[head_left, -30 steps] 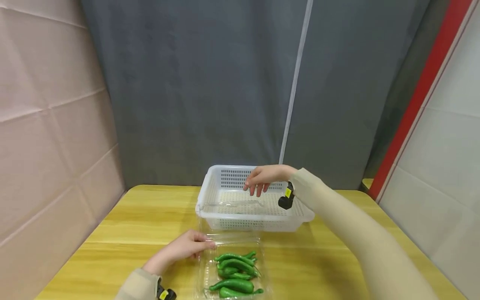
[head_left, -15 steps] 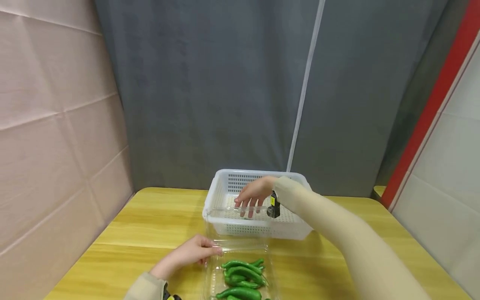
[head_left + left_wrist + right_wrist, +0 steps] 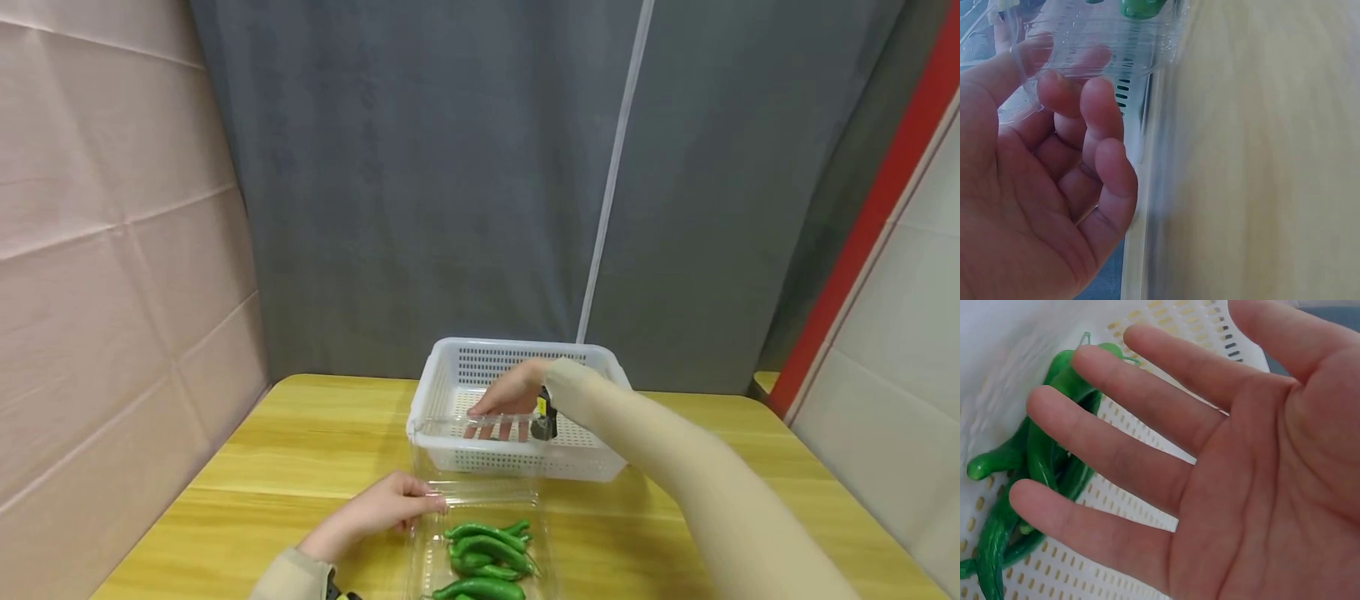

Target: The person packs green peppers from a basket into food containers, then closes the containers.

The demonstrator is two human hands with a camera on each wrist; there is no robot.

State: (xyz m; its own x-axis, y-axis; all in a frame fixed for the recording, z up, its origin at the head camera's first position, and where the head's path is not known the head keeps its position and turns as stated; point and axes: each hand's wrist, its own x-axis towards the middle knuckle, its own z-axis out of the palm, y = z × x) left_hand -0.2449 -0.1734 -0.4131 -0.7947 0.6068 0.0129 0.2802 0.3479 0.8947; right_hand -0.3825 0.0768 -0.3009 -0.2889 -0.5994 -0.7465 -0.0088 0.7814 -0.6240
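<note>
My left hand [image 3: 393, 502] pinches the left edge of a clear plastic container [image 3: 483, 493] near its hinge, its lid raised. Several green chili peppers [image 3: 491, 546] lie inside the container. Behind it stands a white perforated basket [image 3: 427, 400], and my right hand [image 3: 506, 396] reaches down into it with nothing held. In the right wrist view, those fingers are spread straight above more green chili peppers [image 3: 1038, 450] on the basket floor. The raised clear lid and the basket's front wall partly cover the right hand in the head view.
A yellow wood-grain table [image 3: 315, 450] carries everything. Behind it hangs a grey curtain [image 3: 420, 208], with a pale wall covering [image 3: 112, 292] on the left. A red strip and a white panel [image 3: 892, 350] flank the right.
My right hand has sunk lower into the basket and shifted slightly left, its fingers spreading. The left hand keeps its pinch on the container. The head view has shifted a little.
</note>
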